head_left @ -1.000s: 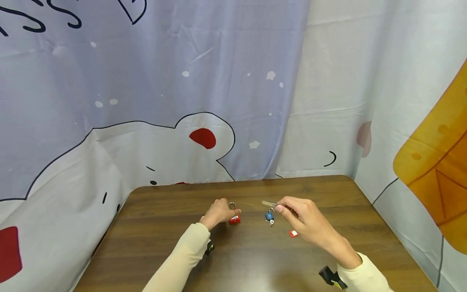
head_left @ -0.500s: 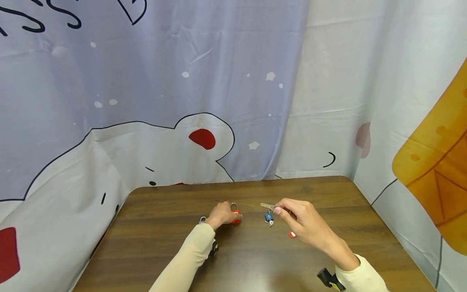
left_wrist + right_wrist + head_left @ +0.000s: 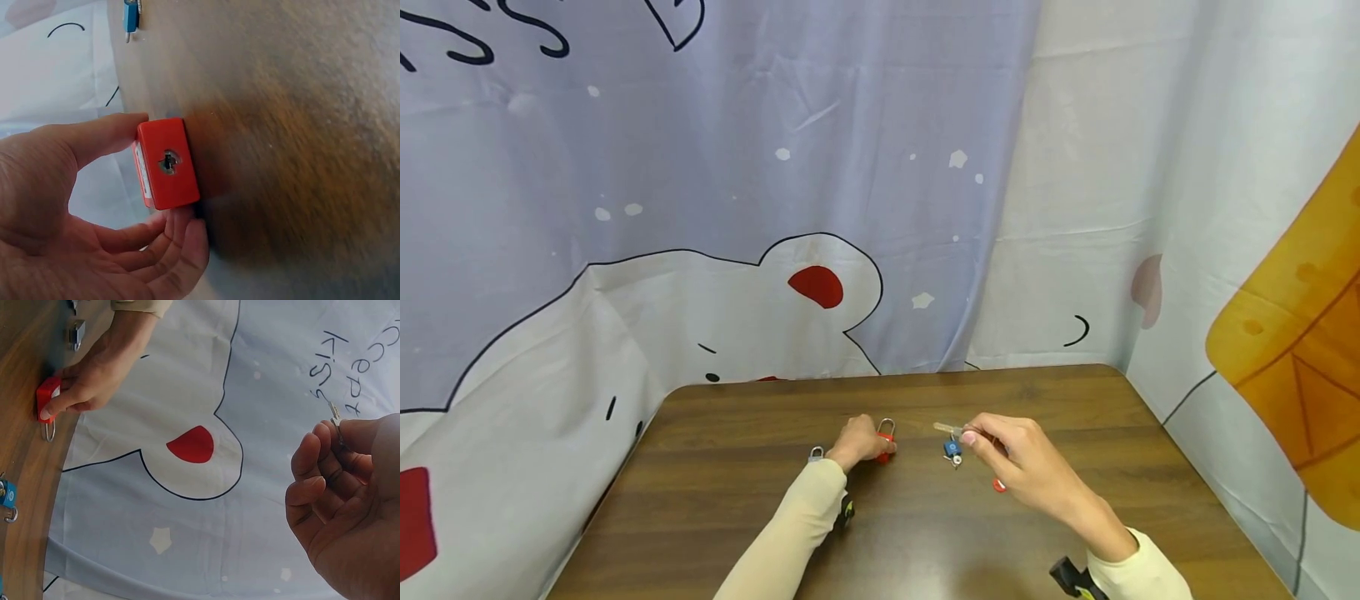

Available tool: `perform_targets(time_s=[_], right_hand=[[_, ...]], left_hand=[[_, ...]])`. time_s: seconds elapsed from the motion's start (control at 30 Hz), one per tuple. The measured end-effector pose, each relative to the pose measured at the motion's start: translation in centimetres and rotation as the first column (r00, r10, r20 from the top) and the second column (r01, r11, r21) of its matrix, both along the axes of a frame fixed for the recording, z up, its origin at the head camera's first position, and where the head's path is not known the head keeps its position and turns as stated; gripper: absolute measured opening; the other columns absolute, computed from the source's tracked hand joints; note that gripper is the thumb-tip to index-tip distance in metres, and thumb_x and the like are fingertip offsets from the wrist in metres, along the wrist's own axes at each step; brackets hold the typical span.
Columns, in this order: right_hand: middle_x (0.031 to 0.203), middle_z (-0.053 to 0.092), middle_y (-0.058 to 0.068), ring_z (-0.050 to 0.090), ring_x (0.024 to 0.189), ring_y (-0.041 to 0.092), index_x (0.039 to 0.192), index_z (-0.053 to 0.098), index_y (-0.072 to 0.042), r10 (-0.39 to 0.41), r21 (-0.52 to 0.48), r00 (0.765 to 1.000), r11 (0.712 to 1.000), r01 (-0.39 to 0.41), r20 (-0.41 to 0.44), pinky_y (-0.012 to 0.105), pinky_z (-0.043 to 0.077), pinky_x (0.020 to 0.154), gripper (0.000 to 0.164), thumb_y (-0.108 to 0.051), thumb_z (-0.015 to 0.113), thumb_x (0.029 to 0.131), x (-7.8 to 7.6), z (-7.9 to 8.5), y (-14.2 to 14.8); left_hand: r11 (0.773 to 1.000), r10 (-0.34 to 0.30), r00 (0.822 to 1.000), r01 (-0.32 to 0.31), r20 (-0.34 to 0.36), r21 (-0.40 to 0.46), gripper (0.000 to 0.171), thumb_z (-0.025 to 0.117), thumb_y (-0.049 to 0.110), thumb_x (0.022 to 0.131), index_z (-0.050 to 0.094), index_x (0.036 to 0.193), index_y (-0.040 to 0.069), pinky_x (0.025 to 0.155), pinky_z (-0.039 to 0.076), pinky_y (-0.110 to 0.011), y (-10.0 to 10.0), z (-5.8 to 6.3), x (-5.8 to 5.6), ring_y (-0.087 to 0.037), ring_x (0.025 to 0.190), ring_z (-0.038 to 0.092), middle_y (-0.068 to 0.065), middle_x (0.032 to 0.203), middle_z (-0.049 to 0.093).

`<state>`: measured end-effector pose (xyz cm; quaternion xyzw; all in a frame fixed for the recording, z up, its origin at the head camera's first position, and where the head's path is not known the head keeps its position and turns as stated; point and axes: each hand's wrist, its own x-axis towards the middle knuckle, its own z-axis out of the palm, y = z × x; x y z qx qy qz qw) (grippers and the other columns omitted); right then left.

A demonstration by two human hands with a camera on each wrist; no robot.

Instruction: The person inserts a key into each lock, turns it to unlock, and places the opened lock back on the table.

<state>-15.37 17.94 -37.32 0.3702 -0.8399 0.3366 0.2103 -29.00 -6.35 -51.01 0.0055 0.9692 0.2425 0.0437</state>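
My left hand (image 3: 859, 442) grips a red padlock (image 3: 164, 134) by its sides, thumb on one side and fingers on the other. In the left wrist view the padlock's keyhole end faces the camera; its shackle (image 3: 50, 432) points away from me. Whether the padlock still touches the table I cannot tell. Above the table, my right hand (image 3: 1026, 458) pinches a small metal key (image 3: 335, 412) between thumb and fingertips, its blade pointing left. Below that key lies a blue padlock (image 3: 952, 449), shackle away from me, with a key at its near end.
A grey padlock (image 3: 816, 453) lies just left of my left hand. Partly hidden under my right hand is a small red-and-white round piece (image 3: 998, 485). A patterned curtain (image 3: 925, 208) hangs behind the brown wooden table (image 3: 737, 467).
My left hand has closed round the red padlock and shifted it slightly right, tilting it. The grey padlock has come into sight. My right hand with the key has hardly moved.
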Motion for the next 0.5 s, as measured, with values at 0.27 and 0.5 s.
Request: perform_targets(time_s=[0.27, 0.5], right_hand=[[0.063, 0.039, -0.014, 0.033, 0.055, -0.007, 0.088, 0.06, -0.026, 0.004, -0.01, 1.0, 1.0, -0.004, 0.014, 0.009, 0.031, 0.049, 0.014, -0.012, 0.056, 0.092, 0.08, -0.35, 0.02], [0.063, 0.04, -0.015, 0.035, 0.054, -0.007, 0.088, 0.059, -0.027, 0.0, -0.011, 1.0, 1.0, 0.0, 0.028, 0.009, 0.033, 0.049, 0.015, -0.013, 0.056, 0.093, 0.15, -0.39, -0.04]], left_hand=[[1.0, 0.023, 1.0, -0.023, 0.0, -0.009, 0.038, 0.085, 0.033, 0.059, 0.06, 0.068, 0.005, 0.062, 0.048, -0.034, 0.05, -0.14, -0.07, -0.021, 0.064, 0.051, -0.007, 0.069, 0.058], [1.0, 0.005, 1.0, -0.005, 0.013, -0.002, 0.042, 0.085, 0.035, 0.058, 0.06, 0.072, 0.004, 0.06, 0.045, -0.032, -0.2, -0.4, 0.0, -0.021, 0.064, 0.05, -0.006, 0.07, 0.057]])
